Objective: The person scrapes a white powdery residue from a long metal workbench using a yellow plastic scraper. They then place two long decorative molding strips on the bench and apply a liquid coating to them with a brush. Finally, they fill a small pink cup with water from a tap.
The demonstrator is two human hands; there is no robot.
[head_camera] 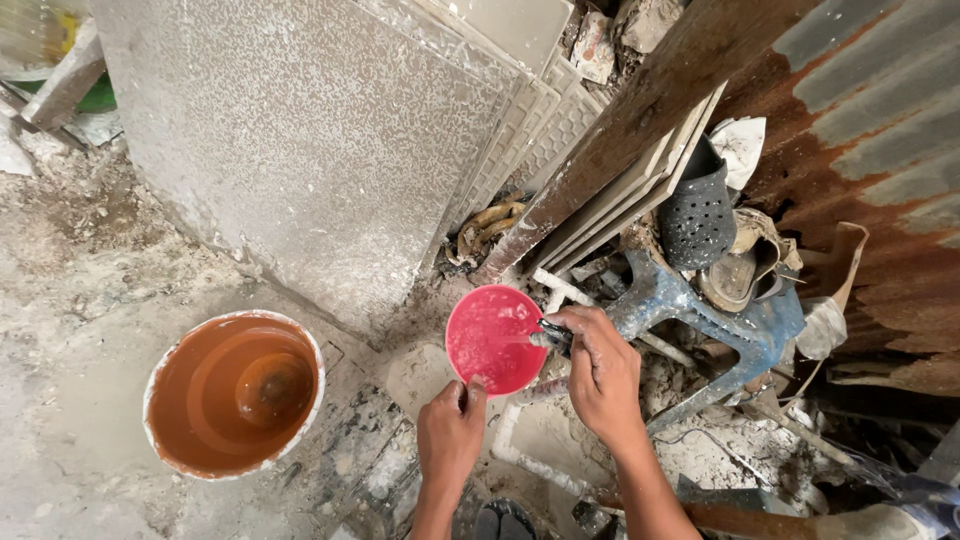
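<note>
On the dusty, mortar-spattered ground between a leaning slab and a pile of junk, a small red bowl sits low in the middle of the view, round and shallow, its inside smeared with whitish paste. The left hand grips the bowl's near rim, thumb hooked over the edge and fingers underneath. The right hand is clenched around a small dark-handled tool whose tip reaches over the bowl's right edge into the paste; what kind of tool it is cannot be told. Left of the bowl, well apart, stands an orange bucket with a white-crusted rim, holding murky brown water. Behind the bowl a large speckled grey slab leans upright, with a stack of tiles propped against it and more flat tiles leaning under a rusty plank. Just right of the hands lies an overturned blue plastic chair, paint-splashed, with a dark perforated sandal resting above it. A rusted corrugated sheet closes off the right side.
</note>
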